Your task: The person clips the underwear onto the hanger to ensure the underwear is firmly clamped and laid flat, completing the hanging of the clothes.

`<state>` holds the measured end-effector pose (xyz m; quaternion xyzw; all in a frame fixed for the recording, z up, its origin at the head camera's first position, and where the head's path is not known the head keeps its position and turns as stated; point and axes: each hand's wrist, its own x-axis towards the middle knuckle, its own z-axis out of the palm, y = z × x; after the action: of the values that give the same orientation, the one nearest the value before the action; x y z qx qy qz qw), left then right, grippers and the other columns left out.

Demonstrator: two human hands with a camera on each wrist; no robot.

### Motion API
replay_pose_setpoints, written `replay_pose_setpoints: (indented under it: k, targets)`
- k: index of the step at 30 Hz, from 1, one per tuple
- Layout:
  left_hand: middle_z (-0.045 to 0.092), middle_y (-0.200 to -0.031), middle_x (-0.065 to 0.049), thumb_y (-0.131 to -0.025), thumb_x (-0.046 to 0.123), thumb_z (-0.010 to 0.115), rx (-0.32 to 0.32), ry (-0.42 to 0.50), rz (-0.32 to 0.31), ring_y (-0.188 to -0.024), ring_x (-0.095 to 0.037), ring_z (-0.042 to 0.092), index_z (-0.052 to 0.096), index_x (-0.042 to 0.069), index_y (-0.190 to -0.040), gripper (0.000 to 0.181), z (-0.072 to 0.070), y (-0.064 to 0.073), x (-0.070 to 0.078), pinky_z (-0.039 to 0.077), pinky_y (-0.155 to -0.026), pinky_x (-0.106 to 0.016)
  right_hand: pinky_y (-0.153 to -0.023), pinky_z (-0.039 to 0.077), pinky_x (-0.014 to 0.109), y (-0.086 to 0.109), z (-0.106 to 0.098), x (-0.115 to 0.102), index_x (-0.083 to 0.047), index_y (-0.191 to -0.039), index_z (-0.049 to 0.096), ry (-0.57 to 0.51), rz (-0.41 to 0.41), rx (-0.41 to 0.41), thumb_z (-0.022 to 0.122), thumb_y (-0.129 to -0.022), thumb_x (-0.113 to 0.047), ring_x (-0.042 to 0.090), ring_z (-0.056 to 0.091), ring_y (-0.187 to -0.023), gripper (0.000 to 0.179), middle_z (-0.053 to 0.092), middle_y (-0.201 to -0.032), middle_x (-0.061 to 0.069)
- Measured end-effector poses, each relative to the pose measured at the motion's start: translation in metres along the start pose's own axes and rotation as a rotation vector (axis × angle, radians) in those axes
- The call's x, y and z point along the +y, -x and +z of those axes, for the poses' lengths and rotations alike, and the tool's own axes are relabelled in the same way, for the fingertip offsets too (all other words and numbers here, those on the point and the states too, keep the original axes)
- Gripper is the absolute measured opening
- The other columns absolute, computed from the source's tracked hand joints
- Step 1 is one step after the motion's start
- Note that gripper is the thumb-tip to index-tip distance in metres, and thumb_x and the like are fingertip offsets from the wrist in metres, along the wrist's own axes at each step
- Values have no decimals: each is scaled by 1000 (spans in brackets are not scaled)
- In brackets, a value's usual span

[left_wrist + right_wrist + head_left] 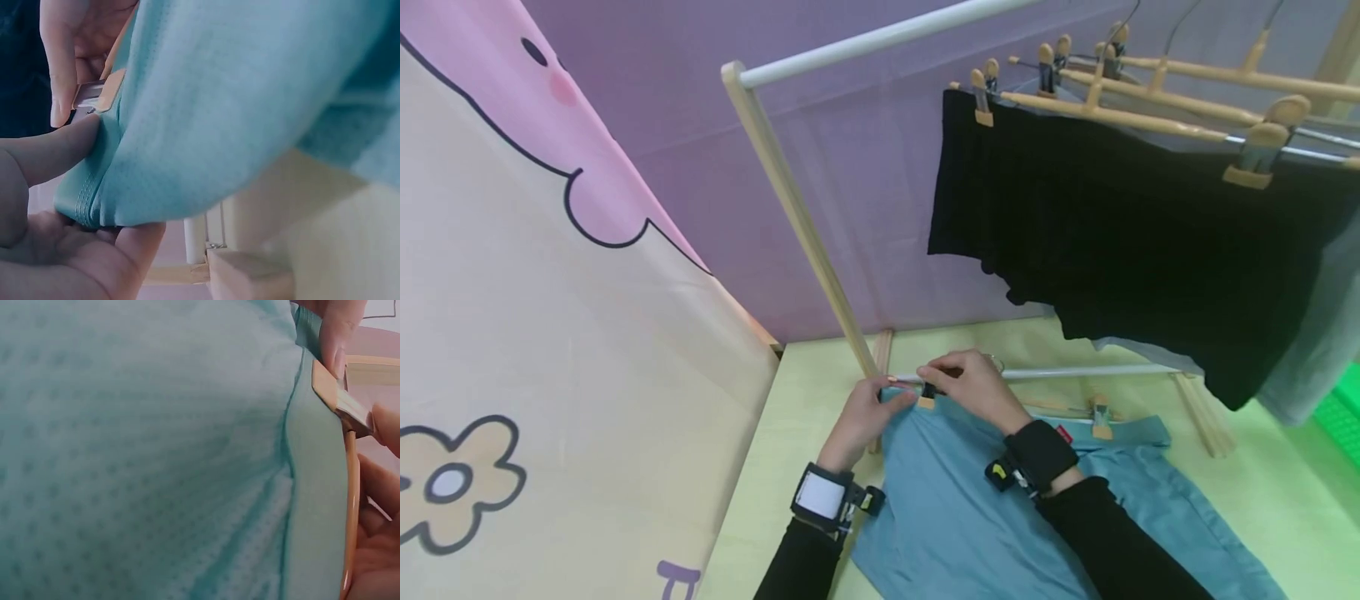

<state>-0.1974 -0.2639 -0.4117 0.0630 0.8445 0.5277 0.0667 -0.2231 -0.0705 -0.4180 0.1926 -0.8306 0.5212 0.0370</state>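
Light blue shorts lie on the pale table, waistband toward the rack. My left hand pinches the left corner of the waistband between thumb and fingers. Beside it, my right hand pinches the left clip of a wooden hanger. The clip's pads sit on the waistband, close to the left thumb. Along the waistband's edge runs the hanger bar. A second clip is on the waistband farther right. Part of the hanger is hidden behind the right hand.
A rack with a white top rail and a wooden post stands over the table. Black shorts hang from a clip hanger at upper right, grey cloth behind. A green basket stands at the right edge.
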Motion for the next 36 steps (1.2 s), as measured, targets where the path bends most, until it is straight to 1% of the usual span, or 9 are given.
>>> replay_pose_setpoints:
  k: [3,9,13,16,21,25,32,34,36]
  targets:
    - [63,-109,-10,-97,24,66,-2,16,-9,-91,-17,53,70,3,-107,24,1,-1,-2,42,-75,-29,-78,57,35,-1,0,1,-3,-114,73,-29,29,-35,66,-97,-30,22,69,-91,32,73,-106,12]
    - [64,-114,-8,-97,23,65,-4,25,-28,-99,-19,56,70,5,-110,22,2,-2,-4,44,-81,-33,-81,56,36,-1,0,2,-4,-112,73,-47,39,-61,66,-96,-31,22,68,-94,32,73,-104,10]
    - [65,-115,-8,-96,24,66,-1,21,-28,-105,-20,58,70,5,-110,23,2,-3,-6,45,-86,-34,-84,55,38,-1,-4,0,-1,-118,69,-26,55,-83,67,-96,-32,24,66,-99,38,71,-108,11]
    - [66,-114,-8,-96,24,67,11,14,-39,-103,-20,58,70,5,-110,23,1,-3,-7,44,-85,-33,-88,54,41,-1,-12,-1,2,-125,64,10,57,-97,67,-96,-33,27,64,-103,45,69,-112,13]
    - [64,-116,-12,-95,22,69,24,17,-57,-95,-19,56,66,3,-117,30,1,-4,-9,43,-75,-28,-91,53,45,6,-36,-2,4,-126,62,72,20,-95,65,-98,-28,29,63,-103,43,68,-110,14]
    - [62,-119,-15,-94,20,69,28,2,-73,-93,-20,55,64,0,-120,33,2,-4,-9,44,-71,-28,-89,54,45,20,-63,2,5,-123,63,142,8,-91,64,-98,-23,29,63,-102,37,67,-109,15]
    - [58,-129,-16,-94,19,68,25,-28,-81,-109,-26,54,63,0,-121,33,2,-3,-12,45,-84,-34,-88,52,49,40,-112,14,8,-120,63,240,50,-100,62,-99,-18,33,63,-102,33,67,-111,20]
    - [58,-128,-16,-94,19,68,25,-24,-82,-106,-24,53,63,0,-119,31,3,-3,-13,45,-82,-32,-87,52,50,42,-122,17,8,-119,63,269,66,-97,61,-100,-18,34,63,-102,33,67,-111,20]
    - [58,-124,-18,-94,17,68,13,-3,-79,-96,-22,54,62,-1,-117,30,3,-3,-15,46,-74,-30,-86,52,50,43,-130,20,8,-118,63,288,88,-94,61,-99,-18,36,63,-102,32,67,-110,21]
